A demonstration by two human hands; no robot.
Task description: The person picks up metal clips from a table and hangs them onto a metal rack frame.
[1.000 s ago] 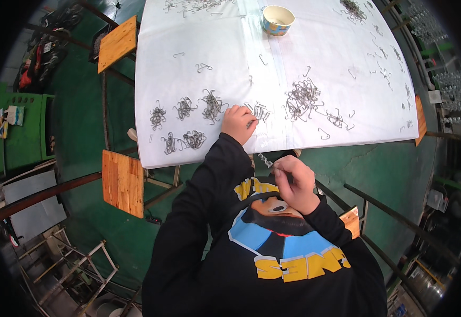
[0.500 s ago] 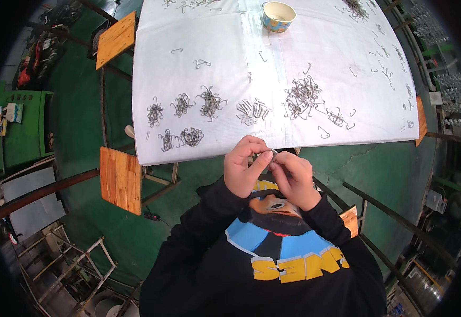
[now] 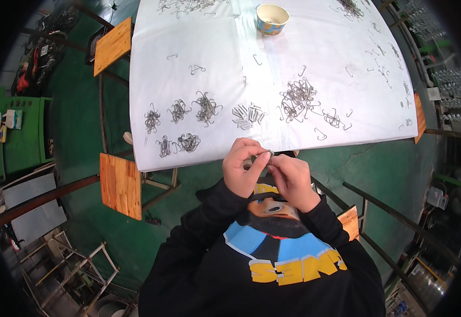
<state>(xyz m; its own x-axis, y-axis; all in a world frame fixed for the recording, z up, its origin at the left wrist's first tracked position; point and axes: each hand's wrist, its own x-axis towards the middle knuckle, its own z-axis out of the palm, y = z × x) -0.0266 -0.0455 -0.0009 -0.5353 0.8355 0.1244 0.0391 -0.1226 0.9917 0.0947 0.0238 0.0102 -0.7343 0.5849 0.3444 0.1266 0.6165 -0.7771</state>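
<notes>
Just off the table's near edge, my left hand [image 3: 241,168] and my right hand [image 3: 294,179] meet in front of my chest. Both pinch at a small grey metal piece [image 3: 270,151], mostly covered by the fingertips. Beyond the hands, on the white-covered table [image 3: 209,53], lies a pile of short metal tubes or springs [image 3: 248,115]. To its right spreads a large heap of bent wire hooks [image 3: 297,99], with a smaller cluster of hooks [image 3: 334,119] beside it. Several hook piles lie to the left, among them one pile [image 3: 206,108] and a nearer pile [image 3: 189,142].
A paper tub [image 3: 272,21] stands at the far side of the table. More wire pieces [image 3: 351,9] lie far right. Wooden stools [image 3: 120,186] flank the table at left, with another wooden seat [image 3: 349,223] at my right. A green machine cabinet [image 3: 21,137] stands far left.
The view has shifted slightly, so the table sits a little lower and further left. My hands stay together, and the metal piece between the fingertips has turned a little.
</notes>
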